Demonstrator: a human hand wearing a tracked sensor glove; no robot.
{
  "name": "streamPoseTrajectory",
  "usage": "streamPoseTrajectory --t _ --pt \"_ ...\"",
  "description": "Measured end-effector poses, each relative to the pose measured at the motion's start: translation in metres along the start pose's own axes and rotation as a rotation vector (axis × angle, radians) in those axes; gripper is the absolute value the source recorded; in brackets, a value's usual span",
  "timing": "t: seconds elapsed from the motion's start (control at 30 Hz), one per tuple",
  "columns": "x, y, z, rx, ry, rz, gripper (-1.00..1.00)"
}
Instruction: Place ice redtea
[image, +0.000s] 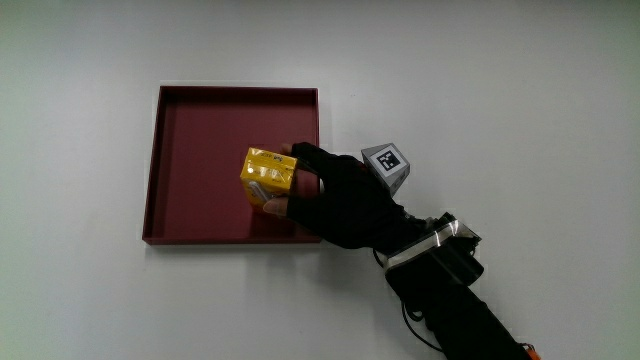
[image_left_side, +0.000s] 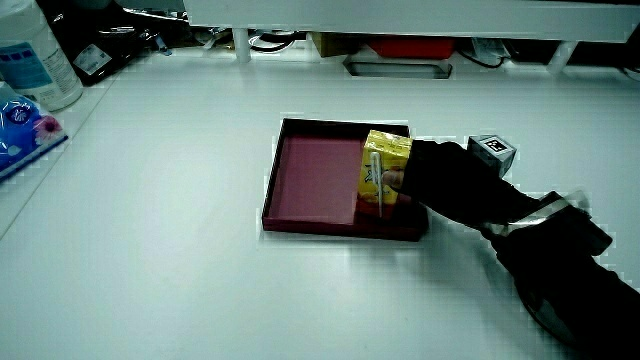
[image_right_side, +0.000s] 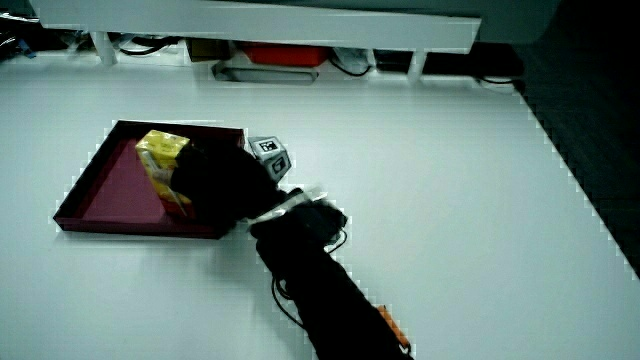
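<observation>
**Holding the yellow tea carton inside the red tray**

Starting nearest to me, my forearm (image: 455, 300) in its black sleeve crosses the white table (image: 80, 300) toward the tray, with a pale band around the wrist. My hand (image: 345, 200) reaches in over the tray's edge, and the small patterned cube (image: 387, 164) sits on its back, showing in both side views as well (image_left_side: 492, 150) (image_right_side: 268, 152).

My fingers (image: 308, 158) are curled around the ice redtea carton (image: 268, 177), one above it and my thumb showing bare at its lower corner, so the box is pinched between them. I grip it on the side facing my palm; the rest of its faces are free.

The carton is a small box, bright yellow with some printing on its faces that I cannot read. In a side view a thin pale straw (image_left_side: 377, 180) runs down its near face. It stands upright in that view (image_left_side: 385, 166), its long axis pointing up from the tray floor, tilted only slightly. From above it looks turned a little askew to the tray's walls. I cannot tell whether its base touches the floor of the tray.

It sits within the dark red square tray (image: 200, 100), close to the wall nearest my hand, with most of the tray's floor bare beside it. A low partition (image_right_side: 250, 25) closes the table farther off.
</observation>
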Motion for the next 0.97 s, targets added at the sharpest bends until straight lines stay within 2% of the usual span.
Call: streamPoseTrajectory --t 0.07,0.23,0.4,0.53,0.6,0.8,0.93,0.97 --pt "0.001 0.0 0.0 -0.002 0.023 0.0 -0.81" --pt "0.002 0.0 0.0 0.008 -0.001 0.007 -1.0" --pt "0.001 -0.002 -0.002 0.037 -0.012 0.057 -1.0" --pt "0.0 -0.005 -0.004 0.069 0.014 0.079 -1.0" --pt "0.0 -0.006 -0.003 0.068 0.023 0.077 -1.0" --pt "-0.013 -0.014 0.004 0.079 0.088 0.116 -1.0" --pt "-0.034 -0.029 0.014 0.087 0.1 0.12 -1.0" --pt "-0.038 -0.034 0.017 0.088 0.12 0.134 -1.0"
